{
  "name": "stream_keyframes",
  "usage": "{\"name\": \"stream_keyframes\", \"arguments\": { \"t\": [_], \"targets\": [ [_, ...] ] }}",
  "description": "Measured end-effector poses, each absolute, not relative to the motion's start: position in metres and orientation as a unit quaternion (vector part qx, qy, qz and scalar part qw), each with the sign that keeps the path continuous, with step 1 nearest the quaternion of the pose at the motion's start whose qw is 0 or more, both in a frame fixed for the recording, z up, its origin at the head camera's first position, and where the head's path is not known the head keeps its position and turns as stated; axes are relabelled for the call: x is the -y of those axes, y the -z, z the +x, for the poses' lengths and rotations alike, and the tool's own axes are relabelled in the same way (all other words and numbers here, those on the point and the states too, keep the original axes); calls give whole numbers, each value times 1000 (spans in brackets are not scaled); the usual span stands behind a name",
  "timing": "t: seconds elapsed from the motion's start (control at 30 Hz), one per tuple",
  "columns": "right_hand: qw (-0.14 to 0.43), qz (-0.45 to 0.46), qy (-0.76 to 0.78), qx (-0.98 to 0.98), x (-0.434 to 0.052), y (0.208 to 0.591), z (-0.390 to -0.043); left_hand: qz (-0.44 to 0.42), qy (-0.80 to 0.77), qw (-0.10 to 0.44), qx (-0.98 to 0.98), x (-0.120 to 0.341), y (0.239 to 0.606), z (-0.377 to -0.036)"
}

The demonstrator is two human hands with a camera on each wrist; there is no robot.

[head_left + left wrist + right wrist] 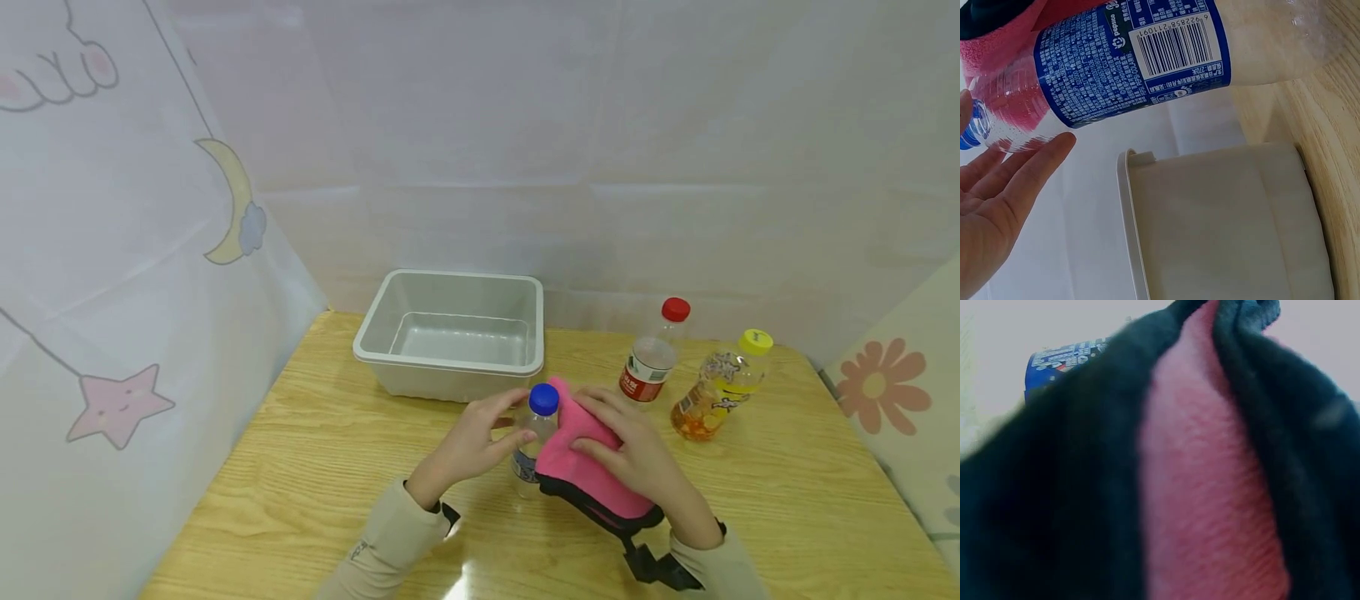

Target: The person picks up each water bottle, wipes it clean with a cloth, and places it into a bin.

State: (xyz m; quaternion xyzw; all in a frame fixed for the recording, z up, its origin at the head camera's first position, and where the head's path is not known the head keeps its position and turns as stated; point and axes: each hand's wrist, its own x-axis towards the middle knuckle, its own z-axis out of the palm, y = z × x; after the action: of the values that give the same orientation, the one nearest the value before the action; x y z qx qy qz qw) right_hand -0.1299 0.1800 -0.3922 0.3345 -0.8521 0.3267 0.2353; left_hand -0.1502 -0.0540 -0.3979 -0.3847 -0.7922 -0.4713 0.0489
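Note:
A clear plastic bottle [526,467] with a blue cap and blue label stands on the table in front of me. My left hand [471,443] holds it near the neck, thumb on the near side and fingers behind. The left wrist view shows the label's barcode on the bottle [1179,47] and these fingers [1038,165] along its neck. My right hand [637,446] grips a pink cloth [592,479] with black edging, its folds against the bottle's right side. Close up, the cloth [1204,469] fills most of the right wrist view and hides the right fingers.
Behind the bottle sits a light grey plastic bin [450,367]. To the right stand a red-capped bottle [651,358] and a yellow-capped bottle [716,392] with some orange at its base. A white printed sheet [465,133] hangs behind the wooden table [300,467].

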Motion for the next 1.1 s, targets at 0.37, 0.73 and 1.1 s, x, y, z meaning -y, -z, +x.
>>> {"name": "stream_keyframes", "arguments": {
  "t": [0.37,0.73,1.1],
  "targets": [
    [217,334,-323,858,-178,394,-130,-383,476,57,789,54,399,-150],
    [192,308,-379,851,-179,411,-132,-381,486,48,785,55,398,-150],
    [181,289,-418,842,-176,443,-129,-367,491,36,789,54,399,-148]
  ]
}}
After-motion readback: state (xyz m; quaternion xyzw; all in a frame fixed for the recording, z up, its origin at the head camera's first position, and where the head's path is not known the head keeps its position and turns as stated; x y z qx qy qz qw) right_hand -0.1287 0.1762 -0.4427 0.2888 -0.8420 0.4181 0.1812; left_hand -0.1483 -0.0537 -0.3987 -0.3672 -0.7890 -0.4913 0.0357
